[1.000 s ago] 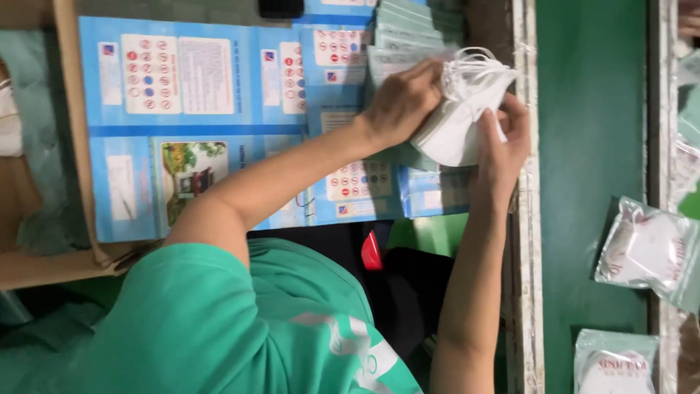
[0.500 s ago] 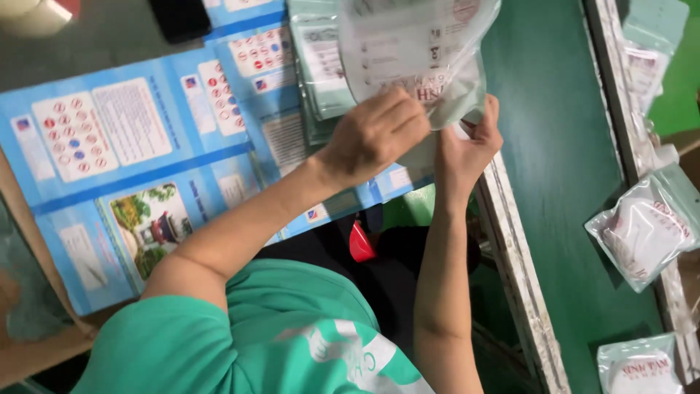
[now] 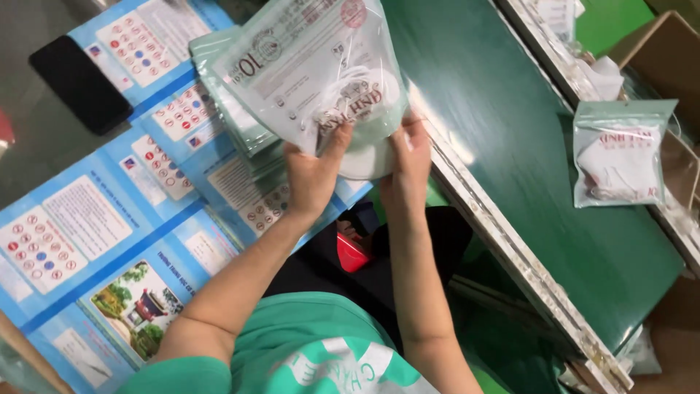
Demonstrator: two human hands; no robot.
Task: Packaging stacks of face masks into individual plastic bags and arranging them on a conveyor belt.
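Two hands loading white face masks into a clear printed pouch above the worktable.

We see the left hand (image 3: 315,175) pinching the pouch (image 3: 310,69) at its lower edge, thumb across the front; the right hand (image 3: 408,164) closes its fingers on the white masks (image 3: 364,149) at the pouch mouth. In our judgement, keeping the mouth spread and the stack flat helps. The pouch's long axis runs from five toward eleven o'clock, mouth toward us. A filled pouch (image 3: 620,157) lies on the green belt (image 3: 510,146) at three o'clock.
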